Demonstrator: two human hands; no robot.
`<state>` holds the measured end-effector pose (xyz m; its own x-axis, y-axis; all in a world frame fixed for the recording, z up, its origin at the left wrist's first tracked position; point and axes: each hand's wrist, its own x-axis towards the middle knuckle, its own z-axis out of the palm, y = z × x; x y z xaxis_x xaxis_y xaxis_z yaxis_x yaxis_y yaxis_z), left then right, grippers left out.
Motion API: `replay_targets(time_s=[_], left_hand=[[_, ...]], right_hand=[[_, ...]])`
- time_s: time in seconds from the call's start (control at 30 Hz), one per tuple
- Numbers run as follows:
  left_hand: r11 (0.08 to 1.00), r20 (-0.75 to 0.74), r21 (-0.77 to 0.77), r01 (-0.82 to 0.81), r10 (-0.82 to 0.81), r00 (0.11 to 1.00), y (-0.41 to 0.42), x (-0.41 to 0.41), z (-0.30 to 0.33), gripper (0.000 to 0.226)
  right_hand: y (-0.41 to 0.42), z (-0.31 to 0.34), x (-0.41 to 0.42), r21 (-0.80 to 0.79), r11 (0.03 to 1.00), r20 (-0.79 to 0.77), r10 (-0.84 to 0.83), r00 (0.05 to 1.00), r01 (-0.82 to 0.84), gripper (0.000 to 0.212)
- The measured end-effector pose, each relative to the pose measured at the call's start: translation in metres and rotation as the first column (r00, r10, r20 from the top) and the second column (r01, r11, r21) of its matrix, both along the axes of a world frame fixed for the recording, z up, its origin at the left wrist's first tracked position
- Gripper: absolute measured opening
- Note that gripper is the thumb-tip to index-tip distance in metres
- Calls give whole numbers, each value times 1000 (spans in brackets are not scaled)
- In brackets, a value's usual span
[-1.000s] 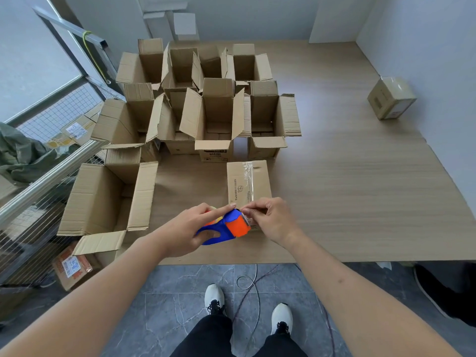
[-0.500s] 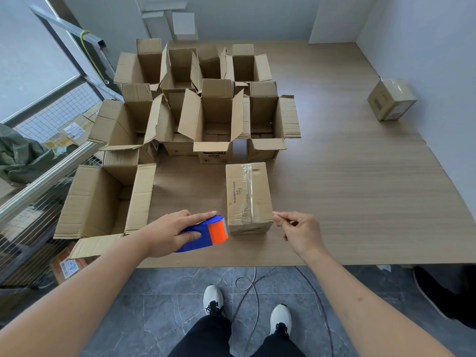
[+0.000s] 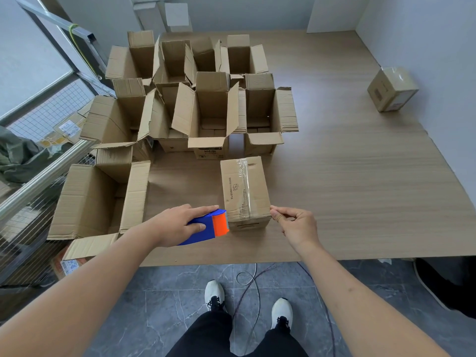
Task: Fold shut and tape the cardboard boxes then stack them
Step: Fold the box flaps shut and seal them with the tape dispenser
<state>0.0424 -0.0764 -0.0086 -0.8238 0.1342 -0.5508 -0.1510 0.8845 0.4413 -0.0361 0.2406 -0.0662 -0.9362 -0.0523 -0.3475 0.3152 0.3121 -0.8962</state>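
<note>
Brown corrugated cardboard fills most of the wooden tabletop (image 3: 360,176): a closed box (image 3: 244,189) sits near the lower centre of the frame, its top flaps folded flat and a strip of clear tape (image 3: 246,186) running along the seam and down over the near edge. The left hand (image 3: 175,225) grips a blue and orange tape dispenser (image 3: 208,226), fingers (image 3: 203,209) stretched along its top and the thumb curled against its side; the dispenser's orange front touches or sits just beside the box's near left corner. The right hand (image 3: 296,225) is at the box's near right corner, thumb and forefinger pinched together against the cardboard edge; whether they hold a bit of tape or only the corner cannot be told. Behind the closed box, across the upper left and centre of the frame, stands a cluster of open boxes (image 3: 211,109) with flaps raised or splayed outward, and one larger open box (image 3: 100,199) lies at the left edge of the tabletop. A single taped box (image 3: 391,88) sits well apart at the upper right, by the wall. White shoes (image 3: 215,292) and black trousers show on the grey tiled floor (image 3: 159,305) below.
</note>
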Motion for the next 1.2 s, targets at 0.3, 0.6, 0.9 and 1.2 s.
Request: replay_targets(time_s=[0.3,0.6,0.9,1.2], left_hand=[[992,41,-101,78,-74,996,6,-17,9,56],[998,85,-51,32,-28,996,5,-17,8,55],[946,128,261,-193,164,978,-21,33,-13,56],[979,41,-17,-201,202,979,-2,22,-22,52]], right_hand=[[10,5,-23,335,914,18,238,971,-230,45],[-43,3,-8,835,371,-237,909,342,-407,67],[-48,-30,-10,905,369,-310,912,268,-210,64],[-55,-12,-8,872,342,-209,907,365,-350,57]])
